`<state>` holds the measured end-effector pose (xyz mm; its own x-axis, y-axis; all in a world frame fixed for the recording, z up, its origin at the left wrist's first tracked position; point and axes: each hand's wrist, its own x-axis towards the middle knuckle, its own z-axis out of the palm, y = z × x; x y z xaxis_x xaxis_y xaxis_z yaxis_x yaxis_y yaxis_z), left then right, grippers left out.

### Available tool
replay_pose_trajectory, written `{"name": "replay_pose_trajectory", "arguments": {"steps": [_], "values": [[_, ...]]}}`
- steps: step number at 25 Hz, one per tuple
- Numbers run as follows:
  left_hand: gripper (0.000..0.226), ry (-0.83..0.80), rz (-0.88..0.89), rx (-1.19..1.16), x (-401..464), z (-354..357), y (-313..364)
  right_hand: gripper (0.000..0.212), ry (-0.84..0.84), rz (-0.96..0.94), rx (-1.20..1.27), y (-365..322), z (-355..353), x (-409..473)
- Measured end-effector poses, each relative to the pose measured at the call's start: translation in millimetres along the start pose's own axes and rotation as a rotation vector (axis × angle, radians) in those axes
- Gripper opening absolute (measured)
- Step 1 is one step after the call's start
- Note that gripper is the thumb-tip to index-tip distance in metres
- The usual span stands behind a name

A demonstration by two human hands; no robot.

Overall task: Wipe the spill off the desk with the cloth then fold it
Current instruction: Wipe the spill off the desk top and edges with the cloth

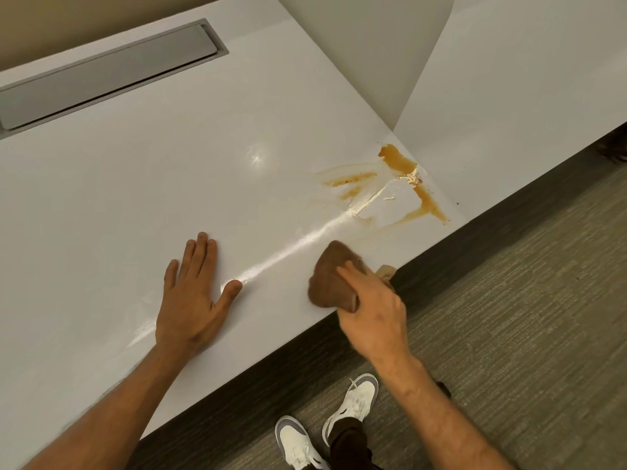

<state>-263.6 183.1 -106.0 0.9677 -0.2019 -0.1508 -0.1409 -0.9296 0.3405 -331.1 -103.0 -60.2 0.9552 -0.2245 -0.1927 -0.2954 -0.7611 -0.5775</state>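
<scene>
Right hand (pixel 373 317) grips brown cloth (pixel 330 278) near spill (pixel 400 184); left hand (pixel 193 293) flat, fingers straight, on desk (pixel 135 198); grey hatch (pixel 108 72) behind.

Even, warm indoor light from above. The glossy white worktop (pixel 135 198) carries a round glare spot near the centre of the frame and a bright streak running diagonally toward the lower left. Shadows are soft and faint. Wide-angle distortion bows the worktop edges toward the frame borders. The right hand (pixel 373 313) shows slight motion blur; the rest is fairly sharp.
</scene>
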Motion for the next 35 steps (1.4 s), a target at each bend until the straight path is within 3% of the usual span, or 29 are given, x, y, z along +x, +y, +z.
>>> {"name": "replay_pose_trajectory", "arguments": {"steps": [5,8,9,11,13,14,17,19,24,30,33,35], "values": [[0.087,-0.009,0.001,0.011,0.4,0.9,-0.1,0.057,-0.14,-0.16,0.05,-22.4,22.1,-20.6],[0.088,-0.009,-0.001,0.005,0.2,0.6,-0.9,0.058,-0.347,-0.066,0.422,-17.4,1.7,-20.7],[0.087,-0.006,0.001,0.005,-0.2,0.9,-1.0,0.061,-0.331,0.008,0.581,-13.0,-8.9,-18.7],[0.086,0.002,0.001,0.004,0.1,1.1,-1.5,0.066,-0.082,0.148,0.784,-0.4,-27.0,-3.1],[0.086,-0.002,0.007,0.005,0.2,1.1,-1.1,0.062,0.208,0.202,0.731,10.1,-38.4,24.6],[0.086,-0.003,0.008,0.006,-0.3,1.3,-1.0,0.059,0.27,0.202,0.626,12.6,-38.9,39.3],[0.087,-0.003,0.006,-0.001,0.0,-0.4,-0.2,0.066,0.214,0.099,-0.054,18.8,-12.2,67.5],[0.087,-0.001,0.008,-0.007,-0.3,-0.1,1.2,0.076,0.21,-0.007,-0.248,13.0,8.1,73.0],[0.083,0.011,0.013,-0.015,-0.5,-0.9,0.1,0.082,0.145,-0.23,-0.242,-17.1,45.3,64.7],[0.08,0.045,0.001,-0.137,-0.7,1.7,-2.1,0.062,-0.056,-0.633,-0.07,-30.6,70.6,6.7],[0.078,0.031,0.005,-0.087,-0.6,1.0,-1.9,0.061,-0.317,-0.632,0.106,-19.7,55.0,-10.7],[0.077,0.025,0.007,-0.053,-0.8,0.3,-1.0,0.058,-0.466,-0.503,0.262,-8.2,33.0,-16.8]]}}
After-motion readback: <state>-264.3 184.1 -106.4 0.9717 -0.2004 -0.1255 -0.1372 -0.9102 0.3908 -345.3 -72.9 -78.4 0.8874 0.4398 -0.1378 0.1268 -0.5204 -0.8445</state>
